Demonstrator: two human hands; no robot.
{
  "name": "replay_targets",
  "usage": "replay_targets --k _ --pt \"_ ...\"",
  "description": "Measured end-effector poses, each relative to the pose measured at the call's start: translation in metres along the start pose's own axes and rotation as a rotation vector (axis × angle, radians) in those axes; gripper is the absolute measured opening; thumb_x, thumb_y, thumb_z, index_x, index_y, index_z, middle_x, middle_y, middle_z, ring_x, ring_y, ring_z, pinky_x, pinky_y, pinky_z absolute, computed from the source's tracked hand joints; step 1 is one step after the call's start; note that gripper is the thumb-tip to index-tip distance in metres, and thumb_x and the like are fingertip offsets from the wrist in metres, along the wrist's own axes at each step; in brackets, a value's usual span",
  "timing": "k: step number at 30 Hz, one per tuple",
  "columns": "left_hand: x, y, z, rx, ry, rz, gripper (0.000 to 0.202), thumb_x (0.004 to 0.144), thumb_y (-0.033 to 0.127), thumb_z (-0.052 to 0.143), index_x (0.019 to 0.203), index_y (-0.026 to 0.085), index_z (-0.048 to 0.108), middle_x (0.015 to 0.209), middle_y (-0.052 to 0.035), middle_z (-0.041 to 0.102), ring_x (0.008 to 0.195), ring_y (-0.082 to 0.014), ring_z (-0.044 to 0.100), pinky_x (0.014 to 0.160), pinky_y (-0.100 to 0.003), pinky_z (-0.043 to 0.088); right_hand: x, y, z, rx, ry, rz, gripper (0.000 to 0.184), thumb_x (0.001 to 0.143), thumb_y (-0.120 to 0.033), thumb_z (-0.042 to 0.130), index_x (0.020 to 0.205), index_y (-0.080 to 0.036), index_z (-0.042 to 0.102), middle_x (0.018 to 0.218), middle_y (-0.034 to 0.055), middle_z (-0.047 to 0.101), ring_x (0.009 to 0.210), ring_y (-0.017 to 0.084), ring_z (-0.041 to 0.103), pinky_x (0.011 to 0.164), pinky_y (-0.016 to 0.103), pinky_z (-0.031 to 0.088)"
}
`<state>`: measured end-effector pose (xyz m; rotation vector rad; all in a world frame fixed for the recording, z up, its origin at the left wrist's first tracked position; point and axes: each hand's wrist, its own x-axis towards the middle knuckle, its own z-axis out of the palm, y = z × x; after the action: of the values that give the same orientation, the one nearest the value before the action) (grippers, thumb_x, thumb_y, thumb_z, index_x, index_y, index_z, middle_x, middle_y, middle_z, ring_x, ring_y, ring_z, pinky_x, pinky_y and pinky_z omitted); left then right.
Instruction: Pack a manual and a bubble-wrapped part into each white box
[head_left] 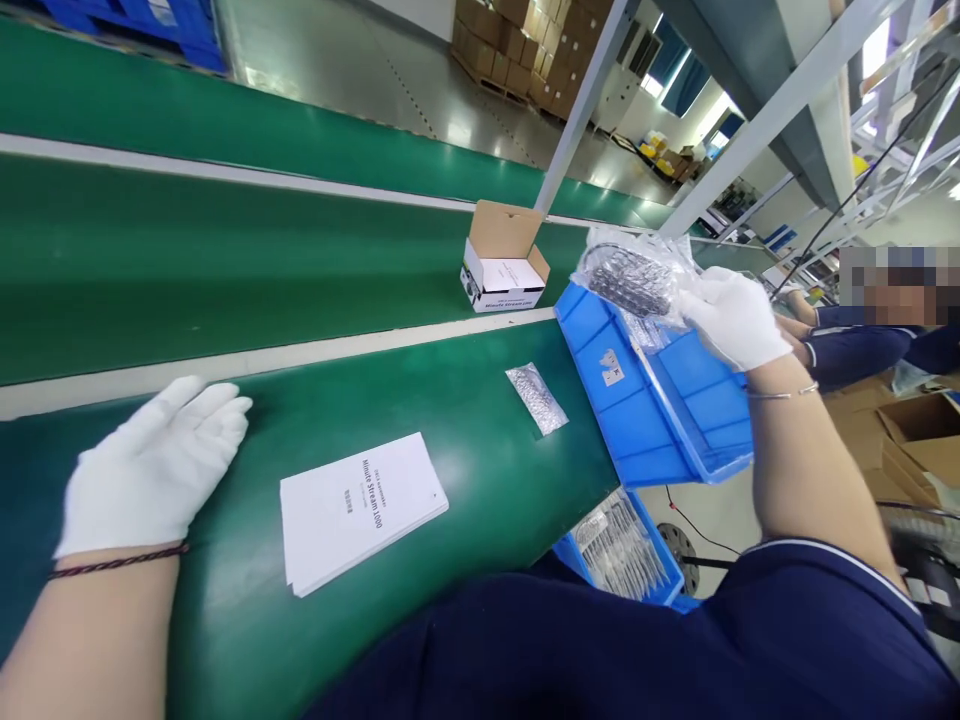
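My right hand [731,315], in a white glove, grips a clear plastic bag [637,275] with a coiled black cable inside. It is held up over the blue bin [622,400] at the right. My left hand [161,465], gloved too, rests palm up above the green bench at the left, fingers stretched out and nothing in it. Between the hands lies a stack of white booklets [364,510] printed "Minute Stream 1000". A small bubble-wrapped packet [538,398] lies nearer the bin. An open white box [504,285] with a brown lid stands farther back, a white booklet showing inside.
Behind the bench runs a green conveyor belt [225,270] with a pale edge rail. A lower blue bin [626,545] holds several clear packets. Metal posts [581,105] rise at the back. Another person [862,345] works at the right beside open cardboard boxes [922,430].
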<state>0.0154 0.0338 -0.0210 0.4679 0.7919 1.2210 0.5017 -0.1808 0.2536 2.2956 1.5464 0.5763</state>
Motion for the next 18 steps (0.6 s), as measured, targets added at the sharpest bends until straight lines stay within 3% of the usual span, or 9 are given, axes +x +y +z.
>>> replay_targets --k 2,4,7,9,13,18 --pt "0.001 -0.003 0.002 0.012 0.02 0.034 0.067 0.076 0.068 0.051 0.112 0.013 0.066 0.12 -0.0123 0.067 0.141 -0.0313 0.039 0.129 -0.052 -0.001 -0.005 -0.04 0.006 -0.001 0.006 -0.029 0.043 0.102 -0.034 0.036 0.091 -0.016 0.073 0.094 0.0127 0.064 0.089 0.026 0.056 0.069 0.033 0.035" --pt "0.001 -0.005 0.005 0.013 0.028 0.031 0.071 0.075 0.069 0.051 0.113 0.011 0.066 0.119 -0.0147 0.066 0.139 -0.0328 0.041 0.128 -0.054 0.0 -0.008 -0.081 0.026 0.058 -0.005 -0.011 0.045 0.103 -0.035 0.033 0.098 -0.016 0.073 0.098 0.0135 0.064 0.093 0.027 0.057 0.071 0.033 0.037" --pt "-0.005 -0.002 0.015 -0.014 0.073 0.014 0.068 0.079 0.066 0.047 0.112 0.01 0.066 0.116 -0.0151 0.066 0.137 -0.0331 0.042 0.128 -0.053 0.002 -0.004 -0.128 0.075 0.222 -0.069 0.085 0.049 0.105 -0.036 0.028 0.101 -0.016 0.072 0.101 0.0139 0.065 0.093 0.025 0.059 0.074 0.032 0.04" --pt "-0.012 0.002 0.023 -0.032 0.111 0.0 0.063 0.082 0.063 0.044 0.11 0.011 0.066 0.115 -0.0144 0.066 0.136 -0.0322 0.042 0.128 -0.05 0.004 0.001 -0.145 0.109 0.292 -0.145 0.117 0.049 0.105 -0.034 0.027 0.101 -0.015 0.072 0.104 0.0141 0.066 0.096 0.024 0.06 0.077 0.031 0.042" --pt "-0.015 0.005 0.027 -0.027 0.123 -0.016 0.06 0.085 0.06 0.041 0.111 0.011 0.065 0.119 -0.0142 0.065 0.135 -0.0295 0.043 0.129 -0.047 0.005 0.003 -0.142 0.156 0.31 -0.222 0.107 0.042 0.104 -0.03 0.035 0.102 -0.015 0.073 0.103 0.013 0.069 0.099 0.024 0.06 0.082 0.029 0.043" --pt "0.002 -0.002 0.006 -0.006 0.079 0.013 0.071 0.081 0.067 0.041 0.113 0.009 0.064 0.118 -0.0166 0.066 0.135 -0.0315 0.043 0.128 -0.052 0.002 -0.002 -0.112 0.176 0.277 -0.245 0.187 0.051 0.105 -0.028 0.023 0.121 -0.009 0.068 0.109 0.0183 0.067 0.102 0.028 0.061 0.086 0.035 0.045"
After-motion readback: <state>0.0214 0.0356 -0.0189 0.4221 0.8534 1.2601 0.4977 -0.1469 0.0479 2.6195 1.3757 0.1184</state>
